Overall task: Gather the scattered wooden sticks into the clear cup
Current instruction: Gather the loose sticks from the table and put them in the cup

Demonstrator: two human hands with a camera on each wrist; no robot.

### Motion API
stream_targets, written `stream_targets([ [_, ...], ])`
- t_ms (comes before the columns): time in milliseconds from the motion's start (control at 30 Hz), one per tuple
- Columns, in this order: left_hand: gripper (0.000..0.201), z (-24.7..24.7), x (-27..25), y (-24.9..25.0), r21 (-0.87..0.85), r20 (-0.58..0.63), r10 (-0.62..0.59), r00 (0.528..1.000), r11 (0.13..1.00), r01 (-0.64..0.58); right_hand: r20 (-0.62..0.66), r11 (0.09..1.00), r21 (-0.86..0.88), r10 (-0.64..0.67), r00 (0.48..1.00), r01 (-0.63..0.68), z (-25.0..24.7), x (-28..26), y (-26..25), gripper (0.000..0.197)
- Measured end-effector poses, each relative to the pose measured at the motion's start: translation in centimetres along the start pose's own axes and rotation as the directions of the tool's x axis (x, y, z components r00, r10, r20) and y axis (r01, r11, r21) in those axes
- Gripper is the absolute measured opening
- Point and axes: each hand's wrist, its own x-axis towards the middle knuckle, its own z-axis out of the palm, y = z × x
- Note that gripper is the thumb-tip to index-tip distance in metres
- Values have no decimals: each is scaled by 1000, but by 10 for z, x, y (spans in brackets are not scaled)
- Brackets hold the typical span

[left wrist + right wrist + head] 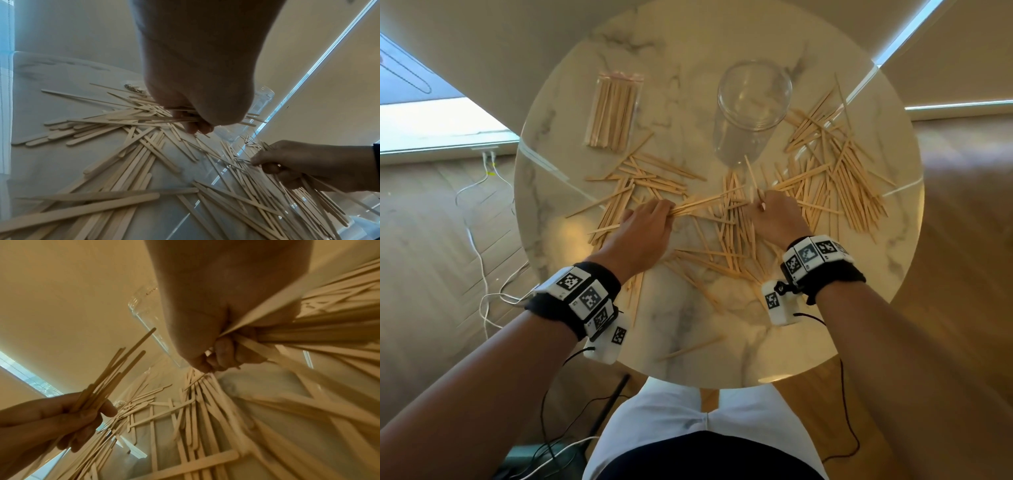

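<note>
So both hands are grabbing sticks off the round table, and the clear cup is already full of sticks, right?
Not quite. Both the left hand and the right hand do grip wooden sticks over the round table, but the clear cup holds no sticks yet. The head view looks through its clear wall and finds it empty, with the sticks lying around it on the table.

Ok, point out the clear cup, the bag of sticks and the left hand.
clear cup (pixel 754 102): head view, on its side wall just under the rim.
bag of sticks (pixel 613 113): head view, on the middle of the bundle.
left hand (pixel 645 228): head view, on the back of the hand.
</note>
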Motion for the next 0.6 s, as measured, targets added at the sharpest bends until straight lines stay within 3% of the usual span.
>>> stream_targets([
  [167, 25, -1, 5, 4, -13, -16, -36, 999, 999, 35, -14, 990, 132, -47, 999, 49, -16, -5, -1, 28],
  [333, 23, -5, 7, 6, -89, -27, -64, 998, 994, 61, -153, 924, 374, -23, 988, 80, -20, -15, 7, 31],
  [433, 25, -10, 5, 12, -226, 24, -64, 998, 972, 68, -200, 790, 611, 96, 975, 47, -20, -18, 5, 29],
  [533, 25, -10, 6, 18, -224, 50, -42, 998, 973, 52, -172, 654, 756, 160, 972, 26, -22, -13, 2, 29],
  [600, 25, -11, 8, 25, -228, 70, -60, 996, 971, 74, -106, 494, 869, 206, 973, -10, -25, -9, 3, 21],
])
